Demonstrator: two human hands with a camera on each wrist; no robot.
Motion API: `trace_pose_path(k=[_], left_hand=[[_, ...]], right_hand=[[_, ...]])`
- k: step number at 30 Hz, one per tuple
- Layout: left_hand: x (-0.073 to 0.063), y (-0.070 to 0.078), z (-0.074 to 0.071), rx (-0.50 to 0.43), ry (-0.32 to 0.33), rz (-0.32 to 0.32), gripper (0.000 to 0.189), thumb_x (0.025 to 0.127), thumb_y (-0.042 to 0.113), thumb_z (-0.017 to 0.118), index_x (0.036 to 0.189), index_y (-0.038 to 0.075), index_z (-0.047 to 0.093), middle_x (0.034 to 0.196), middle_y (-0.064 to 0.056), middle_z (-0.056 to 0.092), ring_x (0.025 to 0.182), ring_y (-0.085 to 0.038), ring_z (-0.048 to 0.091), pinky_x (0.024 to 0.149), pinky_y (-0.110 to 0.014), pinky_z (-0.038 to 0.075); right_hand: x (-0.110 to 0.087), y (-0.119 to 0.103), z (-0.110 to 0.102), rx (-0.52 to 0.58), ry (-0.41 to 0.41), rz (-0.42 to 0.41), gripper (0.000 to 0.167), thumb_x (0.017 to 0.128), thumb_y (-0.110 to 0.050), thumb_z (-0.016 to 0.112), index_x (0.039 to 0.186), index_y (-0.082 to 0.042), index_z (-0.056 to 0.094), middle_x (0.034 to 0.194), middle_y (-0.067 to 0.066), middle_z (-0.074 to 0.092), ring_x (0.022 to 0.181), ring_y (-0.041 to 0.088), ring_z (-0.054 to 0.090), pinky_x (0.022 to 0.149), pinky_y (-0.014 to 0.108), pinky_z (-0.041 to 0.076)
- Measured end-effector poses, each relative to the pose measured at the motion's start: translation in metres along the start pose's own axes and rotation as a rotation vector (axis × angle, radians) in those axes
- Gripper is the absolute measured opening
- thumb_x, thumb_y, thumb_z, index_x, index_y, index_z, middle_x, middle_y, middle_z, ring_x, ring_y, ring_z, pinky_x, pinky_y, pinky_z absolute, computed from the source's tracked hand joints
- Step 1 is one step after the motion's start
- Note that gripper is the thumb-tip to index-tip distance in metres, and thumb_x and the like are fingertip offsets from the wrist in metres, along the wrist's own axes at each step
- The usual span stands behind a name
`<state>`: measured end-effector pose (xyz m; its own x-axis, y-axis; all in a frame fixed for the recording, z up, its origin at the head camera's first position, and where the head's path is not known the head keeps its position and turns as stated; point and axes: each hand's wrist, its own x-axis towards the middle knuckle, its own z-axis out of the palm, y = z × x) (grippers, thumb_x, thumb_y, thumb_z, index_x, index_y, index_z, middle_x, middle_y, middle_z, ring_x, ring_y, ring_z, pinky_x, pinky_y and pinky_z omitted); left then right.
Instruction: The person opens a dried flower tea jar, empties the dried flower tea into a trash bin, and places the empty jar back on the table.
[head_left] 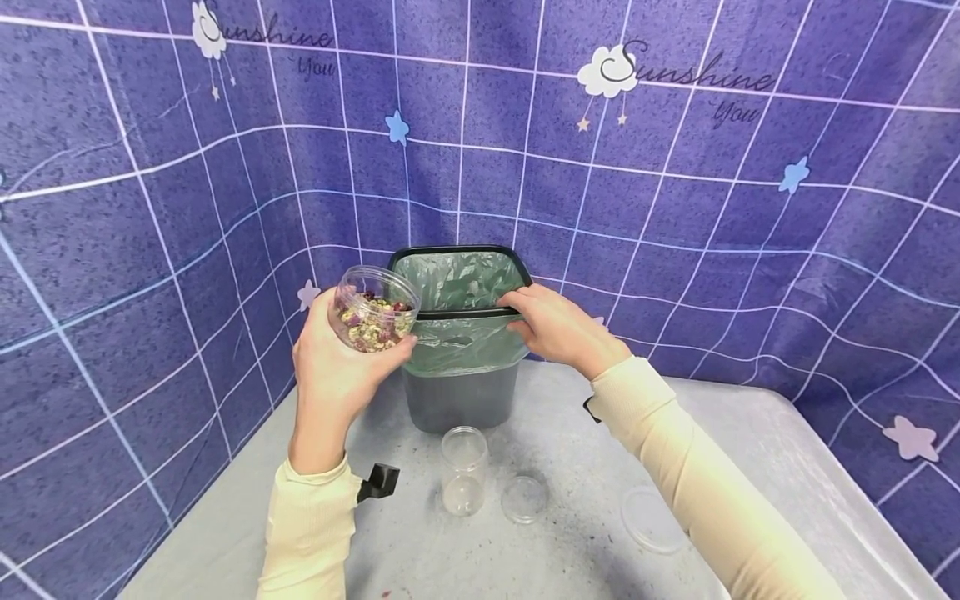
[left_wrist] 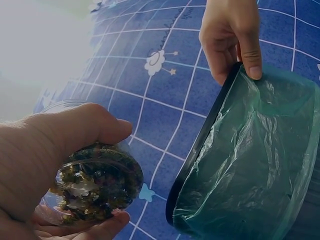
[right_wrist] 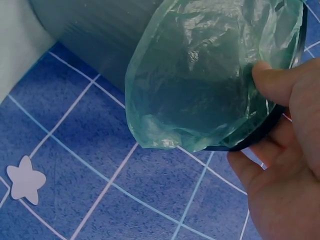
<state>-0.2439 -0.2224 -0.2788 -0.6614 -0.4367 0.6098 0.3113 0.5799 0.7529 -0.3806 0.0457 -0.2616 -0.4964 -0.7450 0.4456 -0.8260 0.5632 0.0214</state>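
Observation:
In the head view my left hand [head_left: 326,371] grips a clear plastic jar [head_left: 378,282], lidless and tilted, its mouth beside the left end of the bin's rim. Dried flower bits [head_left: 371,332], yellow-green with some dark red, lie inside it. The dark grey trash bin [head_left: 461,402] stands upright, lined with a green plastic bag [head_left: 480,348] folded over its black rim. At the rim's right end my right hand [head_left: 562,329] holds on. The right wrist view shows the thumb on the bag [right_wrist: 200,85] and the fingers beneath the rim.
In front of the bin stands a clear plastic container [head_left: 464,471], with a small round lid [head_left: 524,500] beside it. A larger clear lid [head_left: 652,523] lies near my right sleeve. Dark crumbs dot the pale table [head_left: 420,550]. A blue grid-patterned curtain [head_left: 525,167] hangs behind.

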Motion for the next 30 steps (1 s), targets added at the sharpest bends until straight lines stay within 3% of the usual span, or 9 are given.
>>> trace_pose_path(k=[14,30], left_hand=[[-0.001,0.001,0.0,0.014,0.019,0.0,0.085,0.059,0.029,0.099,0.133,0.011,0.06,0.12,-0.007,0.07,0.114,-0.028,0.063,0.096,-0.047,0.048],[-0.001,0.009,-0.005,0.033,0.048,0.006,0.083,0.06,0.03,0.099,0.132,0.011,0.061,0.124,-0.007,0.068,0.118,-0.029,0.061,0.1,-0.048,0.046]], right_hand=[[0.004,-0.004,0.006,-0.05,0.006,0.085,0.007,0.096,-0.008,0.07,0.1,-0.007,0.065,0.088,0.006,0.065,0.094,0.029,0.063,0.085,0.043,0.051],[0.003,-0.005,0.012,-0.099,0.05,0.064,0.02,0.092,-0.002,0.072,0.087,-0.01,0.055,0.079,0.001,0.059,0.089,0.028,0.058,0.084,0.039,0.047]])
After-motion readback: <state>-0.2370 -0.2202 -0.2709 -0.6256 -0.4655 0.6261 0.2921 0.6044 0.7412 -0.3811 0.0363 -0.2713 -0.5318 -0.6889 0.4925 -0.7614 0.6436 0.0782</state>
